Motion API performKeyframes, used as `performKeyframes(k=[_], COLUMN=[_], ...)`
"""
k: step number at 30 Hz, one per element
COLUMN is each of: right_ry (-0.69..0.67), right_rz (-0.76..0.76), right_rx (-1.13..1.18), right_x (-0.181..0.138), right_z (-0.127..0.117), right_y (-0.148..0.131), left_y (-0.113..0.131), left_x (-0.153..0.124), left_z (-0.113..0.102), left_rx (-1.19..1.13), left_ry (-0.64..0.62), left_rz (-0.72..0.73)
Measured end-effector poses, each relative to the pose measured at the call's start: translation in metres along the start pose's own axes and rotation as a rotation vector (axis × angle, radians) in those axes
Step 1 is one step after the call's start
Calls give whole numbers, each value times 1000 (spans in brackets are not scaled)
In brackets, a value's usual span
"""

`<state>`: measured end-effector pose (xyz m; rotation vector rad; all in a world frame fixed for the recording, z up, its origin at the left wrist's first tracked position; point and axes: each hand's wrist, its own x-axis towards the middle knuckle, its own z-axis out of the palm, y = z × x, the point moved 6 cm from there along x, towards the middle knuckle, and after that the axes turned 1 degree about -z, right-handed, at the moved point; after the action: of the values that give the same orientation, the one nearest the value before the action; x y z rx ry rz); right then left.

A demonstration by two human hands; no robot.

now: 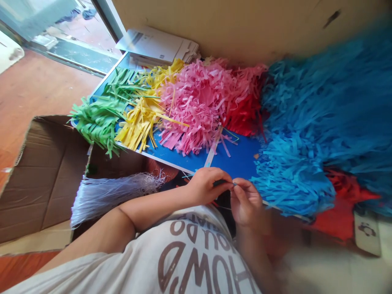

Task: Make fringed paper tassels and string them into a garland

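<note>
Just over the table's near edge, my left hand and my right hand meet with fingertips pinched together. Between them shows a tiny bluish bit, too small to name; it looks held from both sides. To the right of my right hand lies a heap of blue fringed paper. Pink fringed paper is piled beyond my left hand, with red fringed paper beside it. Farther left are yellow fringed paper and green fringed paper.
The blue table stands against a wall. Stacked papers sit at its back left. An open cardboard box is at the left, near a bundle of white strands. Red material and a phone-like object are at the right.
</note>
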<state>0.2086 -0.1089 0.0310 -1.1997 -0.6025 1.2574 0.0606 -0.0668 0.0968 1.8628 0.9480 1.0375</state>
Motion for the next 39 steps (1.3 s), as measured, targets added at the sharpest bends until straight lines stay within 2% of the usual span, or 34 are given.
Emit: performKeyframes(k=[5, 9, 15, 19, 24, 31, 37, 39], right_ry=[-6, -8, -8, -71, -75, -21, -43, -53], right_rz=[-149, -239, -200, -216, -287, -160, -136, -170], right_rx=[-79, -81, -154, -136, -269, -73, -333, -448], right_x=[3, -1, -6, -4, -5, -7, -6, -7], right_z=[-6, -5, -4, -4, -6, -10, -19, -17], right_y=[-6, -4, 1, -8, -14, 2, -5, -13], left_y=[3, 3, 4, 7, 7, 9, 3, 2], left_x=[2, 0, -1, 1, 3, 2, 0, 0], left_z=[-1, -5, -2, -2, -3, 2, 3, 4], left_rx=[-65, 0, -35, -31, -48, -12, 34, 37], left_ry=[-101, -16, -36, -109, -152, -167, -194, -217], left_rz=[65, 77, 92, 115, 79, 17, 57, 81])
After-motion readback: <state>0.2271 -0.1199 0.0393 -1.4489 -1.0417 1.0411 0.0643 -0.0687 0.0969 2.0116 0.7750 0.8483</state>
